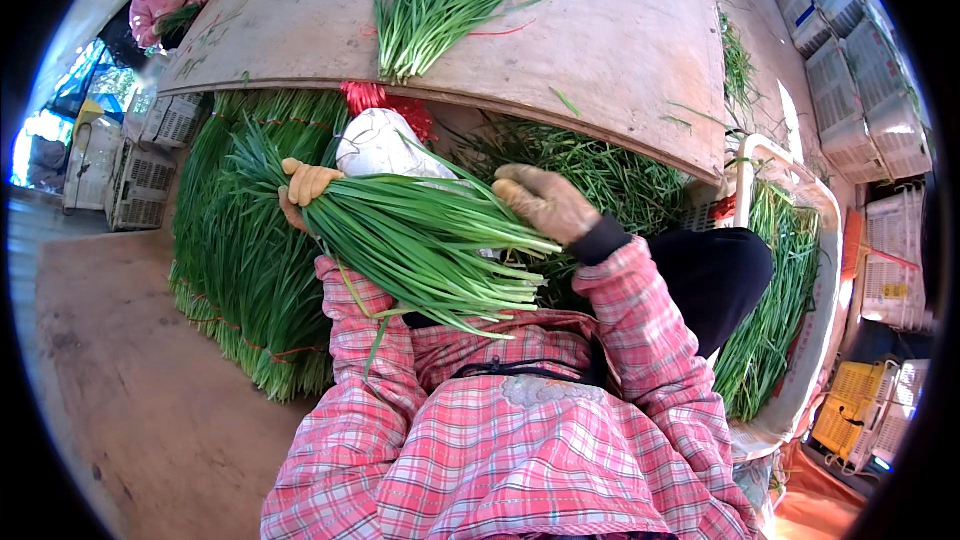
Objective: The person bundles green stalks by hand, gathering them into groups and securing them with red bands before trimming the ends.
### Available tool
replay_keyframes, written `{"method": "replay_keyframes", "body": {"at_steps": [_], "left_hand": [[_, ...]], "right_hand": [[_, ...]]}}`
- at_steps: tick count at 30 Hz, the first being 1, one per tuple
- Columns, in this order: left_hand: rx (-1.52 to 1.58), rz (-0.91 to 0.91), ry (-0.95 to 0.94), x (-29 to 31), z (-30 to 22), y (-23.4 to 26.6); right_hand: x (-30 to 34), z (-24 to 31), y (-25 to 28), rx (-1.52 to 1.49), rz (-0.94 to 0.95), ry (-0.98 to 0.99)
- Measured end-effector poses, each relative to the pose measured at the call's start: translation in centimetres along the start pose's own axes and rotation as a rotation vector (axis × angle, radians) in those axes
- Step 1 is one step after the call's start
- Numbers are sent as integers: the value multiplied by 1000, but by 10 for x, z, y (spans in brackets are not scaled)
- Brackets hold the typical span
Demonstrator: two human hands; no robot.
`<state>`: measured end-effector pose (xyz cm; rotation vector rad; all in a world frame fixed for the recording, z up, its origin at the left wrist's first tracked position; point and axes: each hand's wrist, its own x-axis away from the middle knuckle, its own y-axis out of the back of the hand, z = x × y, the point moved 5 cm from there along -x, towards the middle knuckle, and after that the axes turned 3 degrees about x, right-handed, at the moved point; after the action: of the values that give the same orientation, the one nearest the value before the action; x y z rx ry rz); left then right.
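Observation:
A loose bunch of garlic chives (430,230) lies across the front of me, its leafy end to the left and its pale stem ends to the right. My gloved left hand (308,183) is closed around the leafy part. At the stem end, my gloved right hand (552,203) reaches along the bunch's far side, fingers stretched toward the stems and holding nothing that I can see. Just beyond the bunch is a white sack-like item (388,145), with a clump of red ties (385,105) behind it at the board's edge.
A wooden tabletop (630,30) ahead carries another chive bunch (445,15). Tied chive bundles (260,260) stack at my left; loose greens (610,170) lie under the board. A white crate (832,240) holds chives at right. Plastic crates (865,90) stand beyond. Another person (165,0) works far left.

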<state>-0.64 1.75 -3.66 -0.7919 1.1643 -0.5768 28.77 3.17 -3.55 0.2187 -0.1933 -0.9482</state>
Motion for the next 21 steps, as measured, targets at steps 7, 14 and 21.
{"method": "replay_keyframes", "body": {"at_steps": [7, 14, 21], "left_hand": [[-50, 92, 5, -3, 8, -19], [-95, 126, -44, 6, -10, 4], [-124, 156, -13, 6, -5, -3]], "right_hand": [[-3, -18, -24, 125, -139, 37], [13, 0, -15, 330, -394, -3], [35, -24, 0, 522, -649, -99]]}}
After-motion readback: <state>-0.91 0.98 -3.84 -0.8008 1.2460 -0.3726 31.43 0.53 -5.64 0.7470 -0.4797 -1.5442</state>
